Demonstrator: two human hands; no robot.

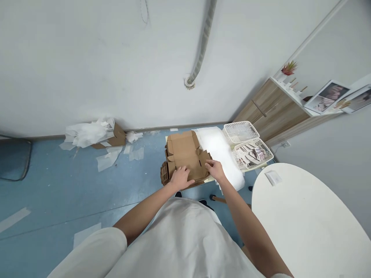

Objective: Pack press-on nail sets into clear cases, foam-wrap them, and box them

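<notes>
An unfolded brown cardboard box blank (pixel 184 150) lies on a stack of similar flat cardboard on a low table in front of me. My left hand (pixel 181 177) rests on its near part with the fingers spread. At the right edge of the blank, my right hand (pixel 215 170) pinches a cardboard flap (pixel 204 157) between thumb and fingers. Just right of the cardboard is a pile of white foam-like sheets (pixel 217 148).
Two white baskets stand right of the sheets, the far one (pixel 241 132) and the near one (pixel 266 158) holding small packets. A round white table (pixel 307 216) is at the right. Crumpled white wrapping (pixel 89 133) lies by the wall.
</notes>
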